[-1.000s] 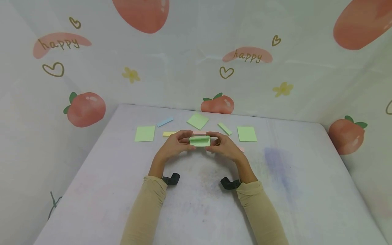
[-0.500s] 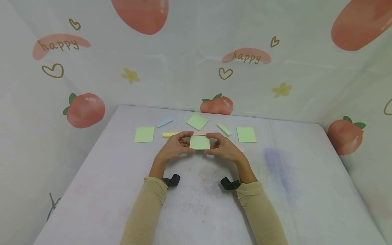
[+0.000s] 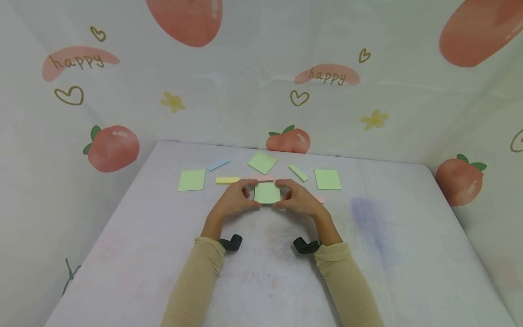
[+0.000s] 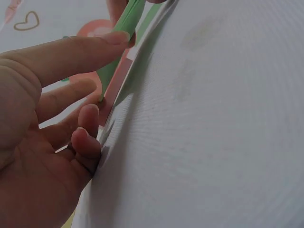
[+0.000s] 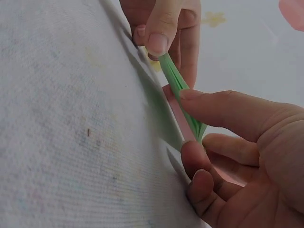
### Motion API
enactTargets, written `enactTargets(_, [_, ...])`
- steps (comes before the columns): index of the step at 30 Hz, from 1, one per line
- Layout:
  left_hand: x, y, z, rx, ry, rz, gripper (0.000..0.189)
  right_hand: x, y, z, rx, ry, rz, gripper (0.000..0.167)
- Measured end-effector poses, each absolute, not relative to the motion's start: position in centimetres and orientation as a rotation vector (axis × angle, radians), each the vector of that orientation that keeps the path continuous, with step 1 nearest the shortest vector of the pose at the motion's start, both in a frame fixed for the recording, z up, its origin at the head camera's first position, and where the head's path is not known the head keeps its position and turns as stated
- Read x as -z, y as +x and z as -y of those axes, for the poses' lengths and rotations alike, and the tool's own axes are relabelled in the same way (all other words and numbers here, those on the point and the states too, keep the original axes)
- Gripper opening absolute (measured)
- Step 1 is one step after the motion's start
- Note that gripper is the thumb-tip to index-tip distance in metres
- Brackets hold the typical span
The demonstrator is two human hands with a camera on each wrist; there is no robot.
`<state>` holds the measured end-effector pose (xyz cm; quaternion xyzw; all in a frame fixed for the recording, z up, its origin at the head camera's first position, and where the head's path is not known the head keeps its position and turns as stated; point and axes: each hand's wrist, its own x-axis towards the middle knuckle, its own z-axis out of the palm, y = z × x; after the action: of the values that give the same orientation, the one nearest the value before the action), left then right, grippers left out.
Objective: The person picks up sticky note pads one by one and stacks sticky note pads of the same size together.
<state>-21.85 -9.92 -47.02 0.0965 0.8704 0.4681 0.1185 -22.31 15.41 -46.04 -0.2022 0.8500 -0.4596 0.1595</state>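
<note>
A square light-green sticky note pad [image 3: 267,193] is held between both hands, just above the table. My left hand [image 3: 234,198] pinches its left side, thumb on the near edge and index finger at the far edge. On the opposite side my right hand [image 3: 300,198] pinches it the same way. In the right wrist view the pad [image 5: 176,78] is tilted and slightly bowed, its sheets fanned along the edge. The left wrist view shows the pad [image 4: 110,71] edge-on, the other fingers curled beneath. A pink strip pad [image 3: 263,178] lies just behind it, partly hidden.
Green square pads lie at the left [image 3: 191,180], back [image 3: 263,163] and right. Around the hands are a blue strip [image 3: 219,164], a yellow strip [image 3: 227,180] and a green strip [image 3: 298,172]. A pink piece [image 3: 321,200] peeks out by the right hand.
One second ago the pad's upper sheet stood folded up; now its face lies flat toward the camera. Both hands have come slightly nearer the person with it.
</note>
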Motion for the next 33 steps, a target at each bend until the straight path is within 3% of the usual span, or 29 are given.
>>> enactTargets(19, [47.0,-21.6,9.8,-1.264,0.379,-2.563,0.061,45.3,-22.1,-14.1,0.935,-0.623,-2.622,0.068])
enactTargets(33, [46.7,-21.4,9.7,-1.216,0.366,-2.568,0.059,45.5,-22.1,-14.1,0.926,-0.592,-2.612,0.070])
